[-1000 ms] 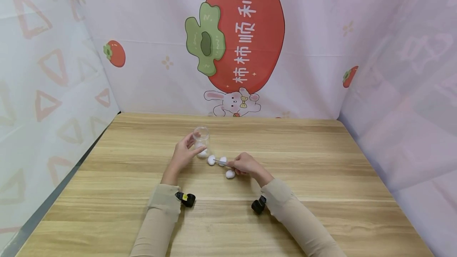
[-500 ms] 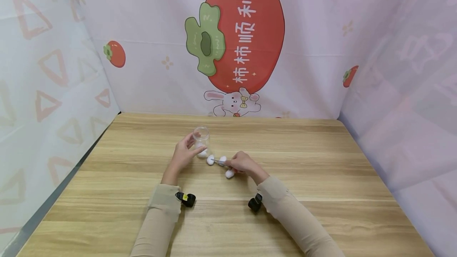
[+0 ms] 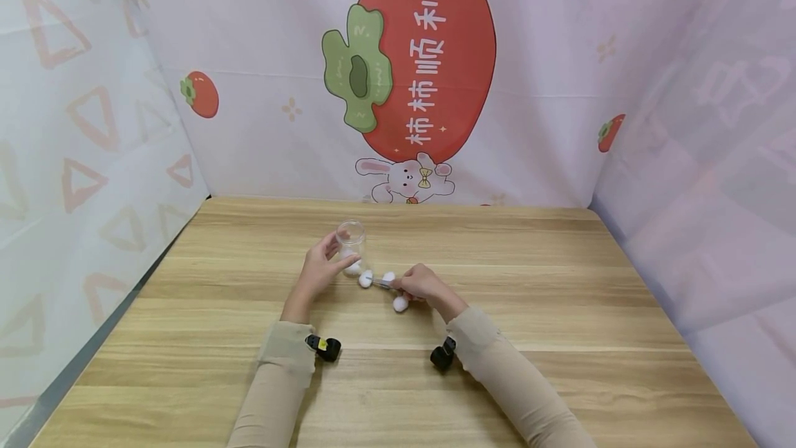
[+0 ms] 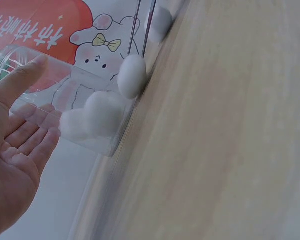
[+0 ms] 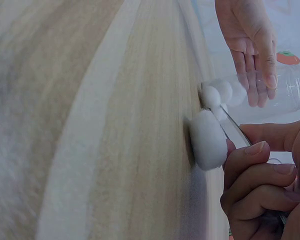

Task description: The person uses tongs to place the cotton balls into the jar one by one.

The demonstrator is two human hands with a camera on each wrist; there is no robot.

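My left hand (image 3: pixel 319 266) holds a clear jar (image 3: pixel 352 235) upright, thumb on one side and fingers on the other. White cotton balls (image 4: pixel 104 113) lie at the jar's bottom. With curled fingers, my right hand (image 3: pixel 428 284) grips metal tweezers (image 5: pixel 234 123), whose two prongs reach left to a cotton ball (image 4: pixel 132 76) beside the jar's base. In the left wrist view the prong tips meet that ball's edge. Another cotton ball (image 5: pixel 208 140) sits under the tweezers, close to the right fingertips, and a third loose ball (image 3: pixel 401 304) lies nearer the front.
The wood-grain table (image 3: pixel 398 393) spreads around both hands. A printed cloth (image 3: pixel 249 33) hangs behind its back edge, with further cloth along both sides. A small black camera (image 3: pixel 327 348) sits on each wrist.
My right hand has shifted slightly left, and the cotton ball at the tweezer tips has slid a little left toward the jar. The left hand and jar stay in place.
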